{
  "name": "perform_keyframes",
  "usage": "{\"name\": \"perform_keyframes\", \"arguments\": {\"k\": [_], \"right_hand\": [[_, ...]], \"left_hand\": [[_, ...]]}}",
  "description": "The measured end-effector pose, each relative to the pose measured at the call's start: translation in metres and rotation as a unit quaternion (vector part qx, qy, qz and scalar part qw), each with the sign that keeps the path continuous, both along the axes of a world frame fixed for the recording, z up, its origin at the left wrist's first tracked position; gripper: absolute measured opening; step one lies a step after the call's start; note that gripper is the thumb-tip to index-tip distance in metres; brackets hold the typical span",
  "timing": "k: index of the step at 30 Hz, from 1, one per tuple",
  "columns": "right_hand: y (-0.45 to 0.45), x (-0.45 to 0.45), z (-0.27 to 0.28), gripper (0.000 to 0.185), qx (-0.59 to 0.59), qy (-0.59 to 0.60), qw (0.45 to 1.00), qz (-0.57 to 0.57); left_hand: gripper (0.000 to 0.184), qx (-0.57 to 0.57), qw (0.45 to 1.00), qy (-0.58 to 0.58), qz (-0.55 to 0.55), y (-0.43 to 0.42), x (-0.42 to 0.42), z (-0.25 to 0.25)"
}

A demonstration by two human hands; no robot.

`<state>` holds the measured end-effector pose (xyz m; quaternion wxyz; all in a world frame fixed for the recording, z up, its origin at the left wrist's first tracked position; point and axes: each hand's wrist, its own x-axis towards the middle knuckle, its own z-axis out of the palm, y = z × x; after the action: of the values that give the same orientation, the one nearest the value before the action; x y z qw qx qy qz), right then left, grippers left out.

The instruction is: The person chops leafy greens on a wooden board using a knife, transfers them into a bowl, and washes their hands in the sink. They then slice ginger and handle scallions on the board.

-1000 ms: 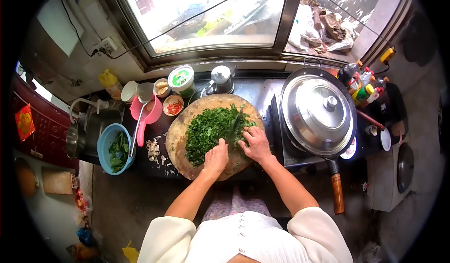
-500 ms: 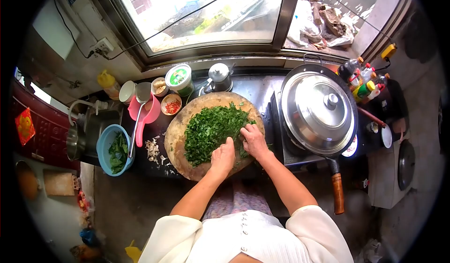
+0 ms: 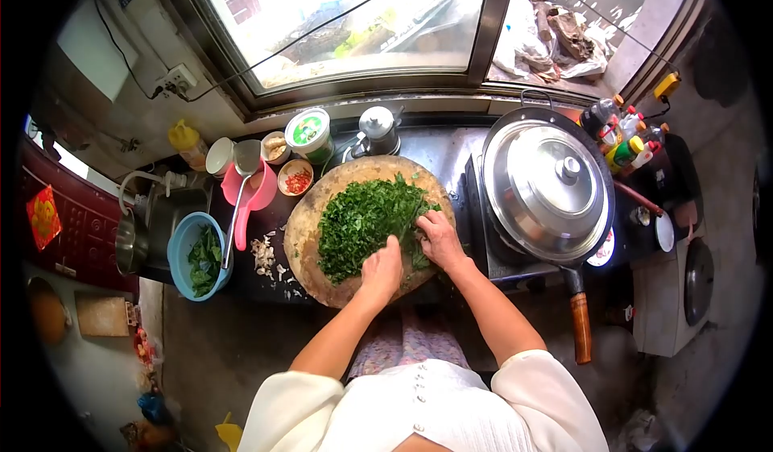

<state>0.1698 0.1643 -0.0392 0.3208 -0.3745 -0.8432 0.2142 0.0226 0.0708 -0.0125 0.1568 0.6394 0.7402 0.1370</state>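
A pile of chopped green leaves [image 3: 358,226] lies on a round wooden chopping board [image 3: 310,279]. At the front of the board my left hand [image 3: 382,268] is closed round a knife's handle, which its fingers hide. The dark knife blade [image 3: 414,220] slants up and away among the leaves and is hard to tell from them. To the right of the blade my right hand [image 3: 440,241] has its fingers curled down on greens at the pile's right edge, with the fingertips close to the blade.
Right of the board stands a lidded wok [image 3: 547,190] on a stove, its wooden handle [image 3: 580,327] pointing forward. A blue bowl of leaves [image 3: 173,250], a pink strainer [image 3: 258,194] with a ladle, and a bowl of red pieces [image 3: 295,180] are on the left. Bottles [image 3: 624,150] stand back right.
Both hands have shifted slightly along the board, my left hand a little to the right. The blade has moved among the leaves, and the view has shifted a little.
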Motion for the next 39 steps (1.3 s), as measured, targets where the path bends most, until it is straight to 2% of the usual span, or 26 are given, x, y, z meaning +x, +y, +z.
{"name": "perform_keyframes", "arguments": {"k": [5, 9, 12, 15, 17, 20, 23, 27, 31, 36, 38, 39], "right_hand": [[-0.005, 0.008, 0.003, 0.029, 0.001, 0.004, 1.0, 0.013], [-0.005, 0.009, 0.002, 0.03, -0.012, 0.021, 1.0, 0.008], [-0.002, 0.008, -0.001, 0.032, -0.017, 0.012, 1.0, 0.011], [0.005, 0.007, -0.004, 0.033, -0.017, -0.004, 1.0, 0.005], [0.0, 0.007, -0.005, 0.033, -0.025, -0.003, 1.0, 0.006], [-0.006, 0.013, -0.003, 0.035, -0.029, 0.011, 0.999, 0.009], [-0.003, 0.012, -0.001, 0.036, -0.018, 0.021, 1.0, 0.008], [-0.006, 0.014, -0.001, 0.035, -0.023, 0.009, 1.0, 0.004], [-0.003, 0.013, -0.005, 0.036, -0.02, -0.015, 1.0, 0.008], [-0.019, 0.011, 0.004, 0.046, -0.004, -0.02, 1.0, 0.004], [-0.029, 0.008, 0.01, 0.055, 0.024, -0.02, 0.999, -0.004], [-0.032, 0.009, 0.002, 0.062, 0.089, -0.017, 0.996, 0.001]], "left_hand": [[0.015, 0.014, 1.0, -0.021, 0.016, 0.001, -0.011, -0.008], [0.011, 0.019, 0.999, 0.024, 0.015, -0.026, -0.003, 0.018], [0.011, -0.033, 0.999, 0.026, -0.018, -0.043, 0.004, 0.037], [0.011, -0.048, 0.999, 0.009, -0.005, -0.021, 0.007, 0.026], [0.011, -0.03, 0.999, 0.026, -0.007, -0.004, 0.012, -0.002], [0.01, 0.0, 0.999, 0.035, 0.004, 0.004, 0.01, -0.017], [0.014, 0.038, 0.999, -0.015, 0.019, -0.003, -0.005, -0.008], [0.012, -0.005, 1.0, 0.008, -0.015, -0.035, 0.004, 0.036], [0.015, -0.044, 0.999, 0.022, -0.009, -0.017, 0.01, 0.021], [0.013, 0.008, 1.0, 0.027, 0.004, 0.004, 0.016, -0.013], [0.015, 0.017, 0.999, -0.014, 0.031, 0.003, 0.006, -0.015], [0.017, 0.021, 0.999, -0.019, 0.046, 0.001, 0.001, -0.013]]}}
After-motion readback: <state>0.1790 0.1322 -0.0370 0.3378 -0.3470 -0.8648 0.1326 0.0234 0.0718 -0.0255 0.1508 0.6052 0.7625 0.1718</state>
